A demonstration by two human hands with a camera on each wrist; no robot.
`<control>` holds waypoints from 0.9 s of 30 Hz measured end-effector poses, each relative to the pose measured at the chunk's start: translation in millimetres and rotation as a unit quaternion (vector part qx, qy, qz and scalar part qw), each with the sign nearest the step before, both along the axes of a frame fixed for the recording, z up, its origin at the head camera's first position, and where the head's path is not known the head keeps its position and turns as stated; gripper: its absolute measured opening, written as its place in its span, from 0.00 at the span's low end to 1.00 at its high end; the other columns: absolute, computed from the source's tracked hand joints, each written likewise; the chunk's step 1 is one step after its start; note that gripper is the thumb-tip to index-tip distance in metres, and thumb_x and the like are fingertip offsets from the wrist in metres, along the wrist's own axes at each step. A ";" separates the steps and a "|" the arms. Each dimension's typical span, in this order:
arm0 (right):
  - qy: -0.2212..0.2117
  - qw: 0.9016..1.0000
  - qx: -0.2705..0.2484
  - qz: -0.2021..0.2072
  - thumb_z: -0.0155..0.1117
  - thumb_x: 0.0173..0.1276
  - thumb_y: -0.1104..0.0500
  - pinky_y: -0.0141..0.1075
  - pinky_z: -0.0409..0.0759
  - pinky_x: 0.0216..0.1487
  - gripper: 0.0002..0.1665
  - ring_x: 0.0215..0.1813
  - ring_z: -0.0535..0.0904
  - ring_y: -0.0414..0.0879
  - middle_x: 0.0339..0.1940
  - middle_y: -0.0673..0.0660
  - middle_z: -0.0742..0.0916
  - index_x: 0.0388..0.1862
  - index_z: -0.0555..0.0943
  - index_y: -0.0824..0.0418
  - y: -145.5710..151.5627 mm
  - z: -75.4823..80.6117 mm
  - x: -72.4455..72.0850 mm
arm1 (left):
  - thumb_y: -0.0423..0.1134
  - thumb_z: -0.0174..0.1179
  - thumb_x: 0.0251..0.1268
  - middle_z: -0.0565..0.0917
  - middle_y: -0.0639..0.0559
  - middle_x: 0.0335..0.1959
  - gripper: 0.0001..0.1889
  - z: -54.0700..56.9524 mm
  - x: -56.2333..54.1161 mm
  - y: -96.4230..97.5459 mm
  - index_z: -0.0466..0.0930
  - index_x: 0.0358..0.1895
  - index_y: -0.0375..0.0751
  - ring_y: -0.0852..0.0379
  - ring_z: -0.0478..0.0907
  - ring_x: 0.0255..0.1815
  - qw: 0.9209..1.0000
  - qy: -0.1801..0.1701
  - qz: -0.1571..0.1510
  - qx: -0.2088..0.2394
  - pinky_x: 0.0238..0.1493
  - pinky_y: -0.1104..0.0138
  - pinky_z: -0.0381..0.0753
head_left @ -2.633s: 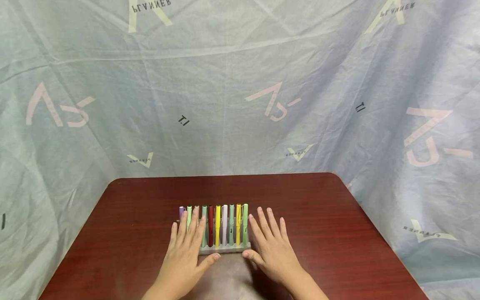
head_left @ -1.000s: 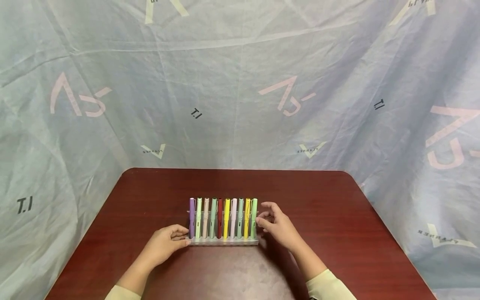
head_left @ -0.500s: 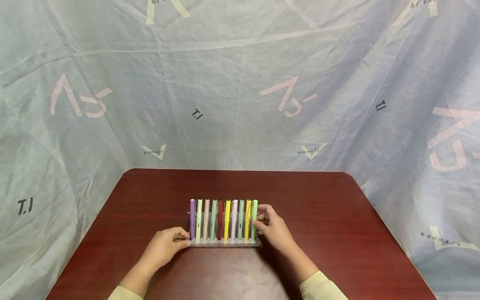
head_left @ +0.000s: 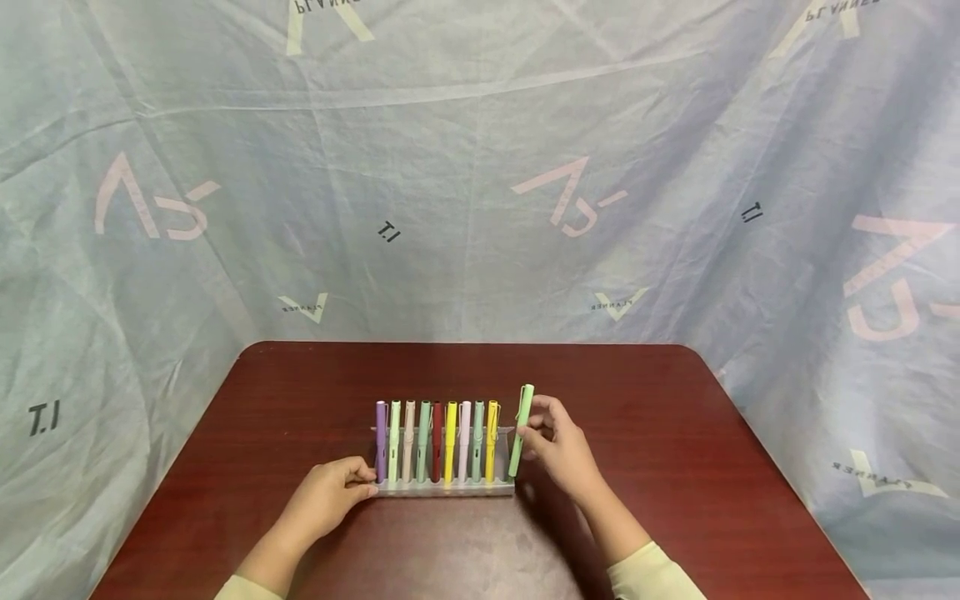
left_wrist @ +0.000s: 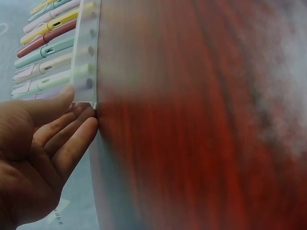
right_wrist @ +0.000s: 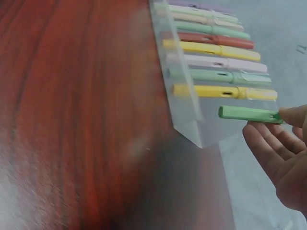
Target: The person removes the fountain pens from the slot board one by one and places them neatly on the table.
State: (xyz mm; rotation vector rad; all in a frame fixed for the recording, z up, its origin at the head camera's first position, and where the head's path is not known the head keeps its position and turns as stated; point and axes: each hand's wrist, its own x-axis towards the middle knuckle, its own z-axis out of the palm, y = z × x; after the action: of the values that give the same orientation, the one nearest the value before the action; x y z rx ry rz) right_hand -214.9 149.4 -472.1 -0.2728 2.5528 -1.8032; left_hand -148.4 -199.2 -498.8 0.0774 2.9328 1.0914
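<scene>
A clear pen rack (head_left: 450,492) stands mid-table with a row of capped pens in it, among them a purple pen (head_left: 381,442), a dark red pen (head_left: 437,442) and a yellow pen (head_left: 491,442). My right hand (head_left: 564,450) pinches a light green pen (right_wrist: 242,113) between thumb and fingers, slightly tilted, above and beside the rack's right end. At the opposite end, my left hand (head_left: 328,493) holds the rack's corner. The left wrist view has its thumb (left_wrist: 60,101) against the front lip and the other fingers at the end side.
The rack sits on a dark red wooden table (head_left: 315,392) with rounded far corners. Behind and at both sides hangs a grey printed cloth (head_left: 450,208). A pale glare lies on the tabletop in front of the rack.
My right hand has closed on the light green pen and lifted it out of the rack's right end slot. The left hand went from hovering over the pens to the rack's left end.
</scene>
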 end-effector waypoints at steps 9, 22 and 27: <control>-0.066 0.997 -0.050 -0.001 0.62 0.69 0.66 0.55 0.83 0.36 0.23 0.37 0.81 0.52 0.43 0.66 0.81 0.62 0.70 0.60 15.2 -5.0 -7.9 | 0.35 0.68 0.60 0.88 0.60 0.39 0.07 0.9 0.9 -2.6 0.80 0.33 0.54 0.56 0.85 0.45 1.000 -0.011 -0.024 -0.005 0.49 0.56 0.81; -0.135 0.987 0.073 0.054 0.62 0.65 0.66 0.44 0.84 0.26 0.22 0.31 0.80 0.50 0.36 0.62 0.81 0.58 0.72 0.69 5.3 -31.8 -17.5 | 0.36 0.68 0.60 0.88 0.61 0.38 0.08 2.2 0.5 -1.2 0.79 0.32 0.55 0.57 0.85 0.44 0.999 -0.005 -0.026 -0.018 0.47 0.56 0.81; -0.157 0.980 0.109 0.051 0.63 0.64 0.66 0.43 0.84 0.25 0.23 0.31 0.80 0.50 0.38 0.62 0.82 0.58 0.73 0.70 -0.9 -35.1 -23.3 | 0.35 0.68 0.60 0.88 0.62 0.38 0.08 3.6 0.4 -1.1 0.79 0.32 0.55 0.58 0.84 0.43 0.999 -0.007 -0.027 -0.016 0.47 0.57 0.81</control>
State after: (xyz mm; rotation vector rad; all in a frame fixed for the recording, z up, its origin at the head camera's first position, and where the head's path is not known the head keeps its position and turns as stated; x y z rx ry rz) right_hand -238.2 148.5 -507.2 -0.1033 2.4331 -1.3876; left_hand -148.0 -200.3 -495.2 0.1465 2.9172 1.0324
